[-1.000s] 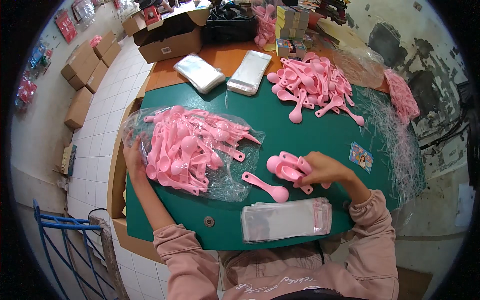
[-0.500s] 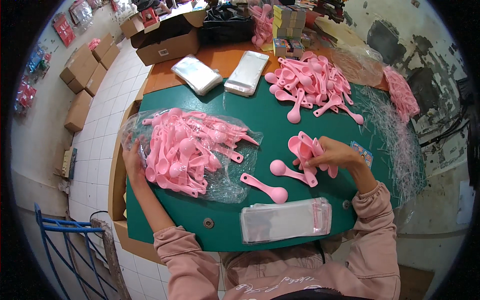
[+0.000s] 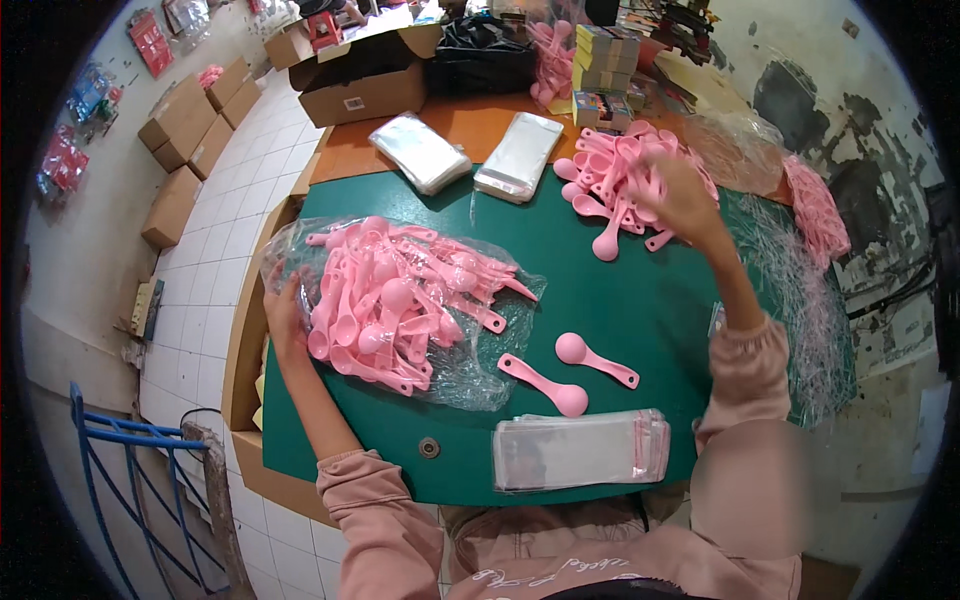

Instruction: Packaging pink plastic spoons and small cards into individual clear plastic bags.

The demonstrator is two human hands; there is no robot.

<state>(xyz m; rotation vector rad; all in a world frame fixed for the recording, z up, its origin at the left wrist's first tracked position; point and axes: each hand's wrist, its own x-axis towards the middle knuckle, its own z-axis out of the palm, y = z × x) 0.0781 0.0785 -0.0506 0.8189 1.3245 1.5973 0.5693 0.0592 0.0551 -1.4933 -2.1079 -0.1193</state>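
A clear plastic bag (image 3: 480, 380) full of pink measuring spoons (image 3: 395, 295) lies on the left of the green table. At its left edge my left hand (image 3: 285, 312) grips the film. Over a loose pile of the same pink spoons (image 3: 612, 165) at the far right reaches my right hand (image 3: 690, 200). Motion smears its fingers, and whether a spoon is in them is unclear. Two single spoons lie apart mid-table, one spoon (image 3: 595, 360) behind the other spoon (image 3: 545, 385). Nearest my body is a stack of clear plastic sleeves (image 3: 575, 450).
Two more stacks of clear sleeves, a left stack (image 3: 420, 152) and a right stack (image 3: 520, 155), lie at the back. Behind them stand an open cardboard box (image 3: 362, 95) and bundled card stacks (image 3: 605, 65). Shredded clear plastic (image 3: 790, 300) covers the table's right edge.
My right hand has moved from mid-table to the far pile; the several spoons it held are no longer seen there. My left hand stays at the bag. The whole view has shifted slightly.
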